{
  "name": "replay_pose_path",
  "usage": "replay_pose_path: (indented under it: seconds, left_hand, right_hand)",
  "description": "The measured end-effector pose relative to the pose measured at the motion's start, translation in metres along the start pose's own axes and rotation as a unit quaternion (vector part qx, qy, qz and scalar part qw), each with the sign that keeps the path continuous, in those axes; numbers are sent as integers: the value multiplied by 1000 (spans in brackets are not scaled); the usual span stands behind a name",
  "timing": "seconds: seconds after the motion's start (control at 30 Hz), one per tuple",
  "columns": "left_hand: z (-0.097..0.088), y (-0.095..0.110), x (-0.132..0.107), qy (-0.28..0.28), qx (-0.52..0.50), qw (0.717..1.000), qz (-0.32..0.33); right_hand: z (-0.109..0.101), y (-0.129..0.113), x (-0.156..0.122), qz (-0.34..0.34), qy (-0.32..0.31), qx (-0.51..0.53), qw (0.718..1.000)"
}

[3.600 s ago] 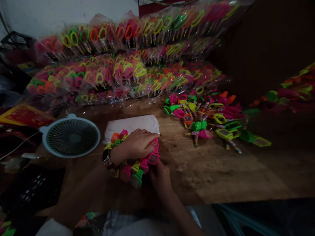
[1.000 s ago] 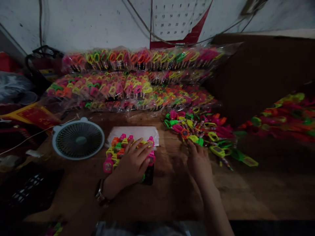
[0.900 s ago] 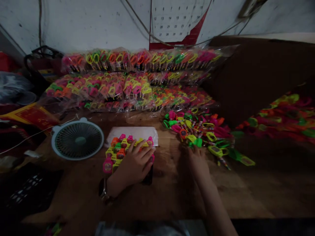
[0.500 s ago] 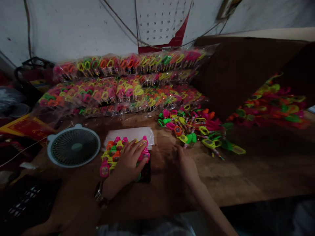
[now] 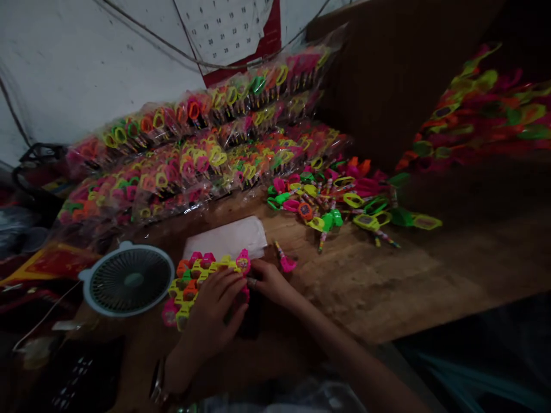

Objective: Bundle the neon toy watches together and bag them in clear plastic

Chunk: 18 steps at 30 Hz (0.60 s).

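Observation:
Neon toy watches (image 5: 189,285) stand in close rows on a dark tray or block, mostly covered by my hands. My left hand (image 5: 217,304) lies over them, fingers stretched out and thumb apart. At their right edge is my right hand (image 5: 269,283), its fingers pinched together beside a pink watch (image 5: 243,263). Whatever its fingertips hold is too dim and hidden to name. A lone pink piece (image 5: 286,261) with a striped stick lies on the table just beyond my right hand. Behind the rows are flat clear plastic bags (image 5: 228,238).
A loose pile of neon pieces with striped sticks (image 5: 327,201) lies ahead on the wooden table (image 5: 344,287). Bagged pieces (image 5: 193,155) are stacked along the wall. More spill beside a dark cardboard flap (image 5: 370,86) at right. A round fan (image 5: 129,278) lies at left.
My right hand has moved left from near the pile to the right edge of the watch rows. The lone pink piece now shows on the table. The view has tilted and shifted right.

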<state>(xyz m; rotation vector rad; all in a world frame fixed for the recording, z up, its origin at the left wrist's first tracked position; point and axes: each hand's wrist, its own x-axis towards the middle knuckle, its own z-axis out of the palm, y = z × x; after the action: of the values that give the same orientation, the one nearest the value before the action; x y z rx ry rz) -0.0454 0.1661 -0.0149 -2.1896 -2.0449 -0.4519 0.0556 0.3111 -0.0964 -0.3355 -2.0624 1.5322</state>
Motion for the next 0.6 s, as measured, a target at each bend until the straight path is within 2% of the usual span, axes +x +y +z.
replay_pose_path:
  seconds: [0.07,0.23,0.37,0.5,0.53,0.6]
  left_hand:
    - [-1,1,-3,-1,3,1000,-9]
    - [-2,5,-5,-5,7,1000,-21]
    - [-4,8,-4,-6,-3,1000,-25]
    - [-3,9,0,-6,-18,999,-27]
    - [-2,8,2,-10,-21,999,-29]
    - [-1,6,5,-17,-25,999,-32]
  right_hand:
    - [9,-1,-7,15,2,-4,1000]
    - [25,0,-17,48,37,-93,994]
    - [29,5,-21,24,93,-21,995]
    - [19,2,-17,33,122,-18,992]
    - [13,-4,-15,45,145,-24,988]
    - [-5,-22,-11,66,239,-4,969]
